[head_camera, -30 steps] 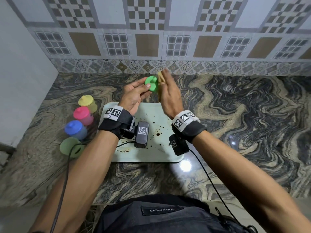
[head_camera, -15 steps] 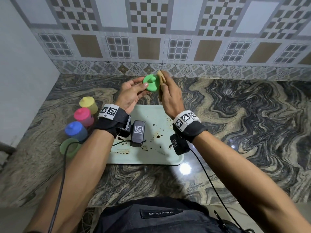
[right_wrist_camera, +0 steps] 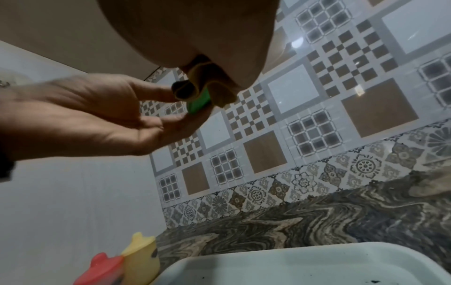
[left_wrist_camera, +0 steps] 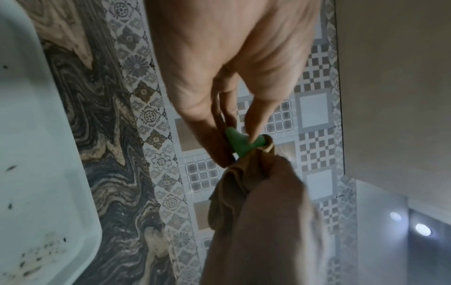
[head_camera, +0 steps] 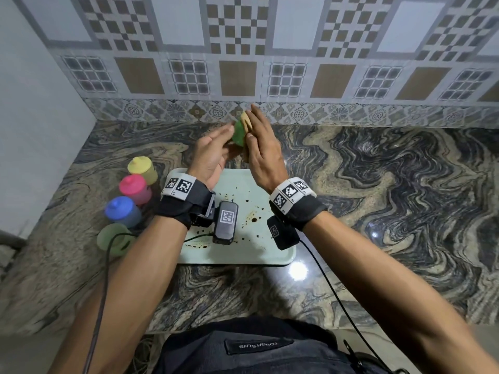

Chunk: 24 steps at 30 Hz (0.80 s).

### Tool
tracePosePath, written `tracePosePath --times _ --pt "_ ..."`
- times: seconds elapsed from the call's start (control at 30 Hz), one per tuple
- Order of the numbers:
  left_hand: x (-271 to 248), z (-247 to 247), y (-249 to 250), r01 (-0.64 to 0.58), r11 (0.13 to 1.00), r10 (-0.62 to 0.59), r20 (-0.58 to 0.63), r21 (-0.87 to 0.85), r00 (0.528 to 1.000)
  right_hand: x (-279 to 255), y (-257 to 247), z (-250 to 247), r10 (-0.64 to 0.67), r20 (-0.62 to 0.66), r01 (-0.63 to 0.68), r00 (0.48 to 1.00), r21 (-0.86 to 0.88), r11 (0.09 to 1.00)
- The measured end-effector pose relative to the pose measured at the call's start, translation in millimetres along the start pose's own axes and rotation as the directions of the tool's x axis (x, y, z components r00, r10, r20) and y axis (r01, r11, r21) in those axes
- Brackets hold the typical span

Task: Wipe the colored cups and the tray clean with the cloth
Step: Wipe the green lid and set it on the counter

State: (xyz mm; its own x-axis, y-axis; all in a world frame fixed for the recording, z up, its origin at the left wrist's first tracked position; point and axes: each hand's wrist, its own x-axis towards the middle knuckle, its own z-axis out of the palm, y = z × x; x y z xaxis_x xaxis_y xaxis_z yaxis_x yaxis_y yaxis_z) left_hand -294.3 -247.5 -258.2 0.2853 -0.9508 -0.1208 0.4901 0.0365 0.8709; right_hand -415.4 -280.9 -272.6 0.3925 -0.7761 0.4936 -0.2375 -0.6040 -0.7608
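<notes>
Above the tray, both hands seemingly pinch green lid and cloth.

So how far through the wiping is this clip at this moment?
Early to middle, as far as I can tell. In hand: the left hand pinches a green lid while the right hand rubs it with the cloth. The lidless green cup waits beside the blue cup, pink cup and yellow cup; whether those are wiped is unclear. Left: the tray, visibly spotted with dark stains.
</notes>
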Motion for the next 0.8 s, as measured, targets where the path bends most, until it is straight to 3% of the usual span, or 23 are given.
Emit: tracePosePath --times 0.23,0.43,0.53,0.63,0.8 --pt "-7 -2 13 0.045 0.994 -0.052 0.072 0.103 0.996 -1 15 -11 -0.006 0.114 0.013 0.993 -0.061 0.998" --pt "-8 -10 28 0.097 0.986 -0.128 0.247 0.136 0.96 0 3 -23 -0.092 0.095 0.095 0.991 -0.034 0.995" --pt "-5 -7 27 0.073 0.997 -0.075 0.167 0.016 0.983 0 1 -21 -0.045 0.041 0.044 0.998 0.037 0.998" --pt "-5 1 19 0.05 0.995 -0.043 0.078 -0.081 0.996 1 1 -15 -0.096 0.024 0.094 0.995 0.073 0.993" --pt "-6 4 17 -0.021 0.999 0.019 0.076 0.031 0.997 5 6 -14 -0.147 -0.004 0.147 0.989 0.053 0.988"
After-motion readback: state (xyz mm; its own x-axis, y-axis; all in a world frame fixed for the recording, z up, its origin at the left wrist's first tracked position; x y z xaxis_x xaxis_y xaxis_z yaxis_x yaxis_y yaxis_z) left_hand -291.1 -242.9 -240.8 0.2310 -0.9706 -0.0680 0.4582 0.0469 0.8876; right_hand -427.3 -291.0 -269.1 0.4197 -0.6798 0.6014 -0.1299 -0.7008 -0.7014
